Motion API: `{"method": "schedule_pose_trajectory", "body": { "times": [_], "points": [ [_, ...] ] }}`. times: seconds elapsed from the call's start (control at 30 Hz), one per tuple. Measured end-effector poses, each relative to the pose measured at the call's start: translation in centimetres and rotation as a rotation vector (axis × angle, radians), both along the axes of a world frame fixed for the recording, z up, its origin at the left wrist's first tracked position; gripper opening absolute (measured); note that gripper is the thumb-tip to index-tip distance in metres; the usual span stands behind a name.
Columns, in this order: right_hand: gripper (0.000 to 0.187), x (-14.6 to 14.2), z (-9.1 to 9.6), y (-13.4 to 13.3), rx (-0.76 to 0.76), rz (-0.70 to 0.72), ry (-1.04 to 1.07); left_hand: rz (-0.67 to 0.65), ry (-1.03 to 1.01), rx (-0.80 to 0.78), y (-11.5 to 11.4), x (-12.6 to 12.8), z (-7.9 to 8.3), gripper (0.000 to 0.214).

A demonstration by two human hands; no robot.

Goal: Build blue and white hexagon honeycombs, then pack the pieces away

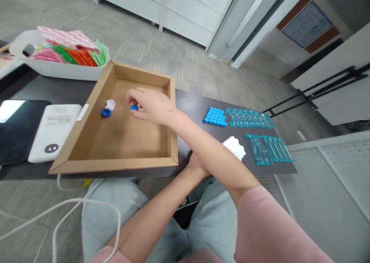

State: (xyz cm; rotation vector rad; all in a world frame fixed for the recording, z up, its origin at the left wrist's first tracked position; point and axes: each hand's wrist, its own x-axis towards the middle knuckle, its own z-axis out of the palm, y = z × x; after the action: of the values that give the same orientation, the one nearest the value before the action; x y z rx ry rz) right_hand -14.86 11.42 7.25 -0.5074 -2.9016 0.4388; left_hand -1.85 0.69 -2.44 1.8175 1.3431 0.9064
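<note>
My right hand (152, 105) reaches into a shallow cardboard box (150, 162), with its fingers curled round a small blue hexagonal piece (134, 107) just above the bottom. To the left of it, a dark blue hexagonal piece (106, 112) and a white hexagonal piece (110, 104) lie side by side, touching, on the box's floor. My left hand (197, 163) is at the table's front edge, under my right forearm. That forearm covers most of its fingers, so whether it holds anything is hidden.
Right of the box lie a block of blue hexagonal pieces (215, 117), a white cluster (234, 147) and two rows of teal-edged clear pieces (250, 118). A white basket (72, 73) of colourful strips, a white power bank (54, 130) and a dark tablet (21, 135) are left. Cables (86, 200) hang in front.
</note>
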Motion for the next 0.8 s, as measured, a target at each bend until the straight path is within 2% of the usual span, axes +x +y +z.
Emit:
{"method": "schedule_pose_trajectory", "body": {
  "times": [0.1,0.17,0.27,0.37,0.43,0.53,0.8],
  "points": [
    [0.021,7.1,1.9,0.4,-0.05,-0.058,0.153,-0.01,0.1,-0.015,-0.4,-0.4,1.5,0.021],
    [0.023,13.0,2.1,0.9,-0.066,-0.168,0.213,-0.026,0.163,-0.003,-0.6,-0.5,2.1,0.017],
    [0.024,21.2,0.5,1.4,-0.075,-0.368,0.197,-0.038,0.235,0.03,-0.7,-0.3,2.4,0.017],
    [0.019,26.3,-2.2,1.7,-0.095,-0.478,0.107,-0.049,0.309,0.057,-0.7,-0.1,2.5,0.014],
    [0.018,27.9,-3.8,1.6,-0.114,-0.5,0.066,-0.045,0.346,0.056,-0.7,-0.1,2.6,0.014],
    [0.018,28.6,-5.1,1.4,-0.117,-0.517,0.094,-0.037,0.374,0.038,-0.7,-0.1,2.9,0.015],
    [0.017,29.3,-5.6,0.7,-0.111,-0.614,0.177,-0.038,0.412,-0.007,-0.6,-0.2,3.1,0.013]
  ]
}}
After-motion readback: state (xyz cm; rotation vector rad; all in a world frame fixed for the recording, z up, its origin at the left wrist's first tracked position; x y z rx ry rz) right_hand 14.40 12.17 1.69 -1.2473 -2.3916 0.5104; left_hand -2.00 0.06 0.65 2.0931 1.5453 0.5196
